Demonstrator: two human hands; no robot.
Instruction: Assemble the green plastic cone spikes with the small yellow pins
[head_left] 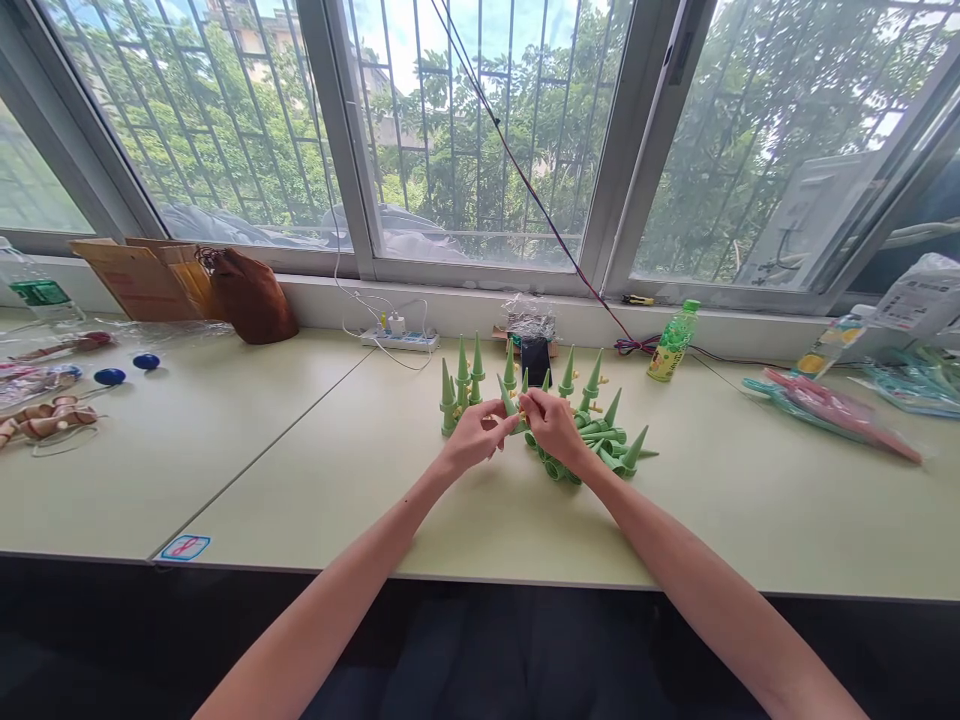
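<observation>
We see both hands meet over the middle of the pale green bench (315, 450). The left hand (474, 437) and the right hand (555, 428) are drawn narrow, and their fingertips pinch one green cone (509, 404) between them, just above the bench top. We cannot tell how the small yellow piece at the fingertips sits on it.

Just beyond the left hand a group of standing cones (460, 385) points upward. More stand behind the right hand, and a heap of lying cones (609, 446) spreads to the right of that hand, touching the wrist.

Farther back, a black box (535, 358) stands near the window sill, with a white power strip (399, 340) to its left and a green bottle (673, 343) to its right. At the far left lie a brown pouch (251, 297) and two blue balls (110, 376). Pink packets (836, 410) lie at the right.
</observation>
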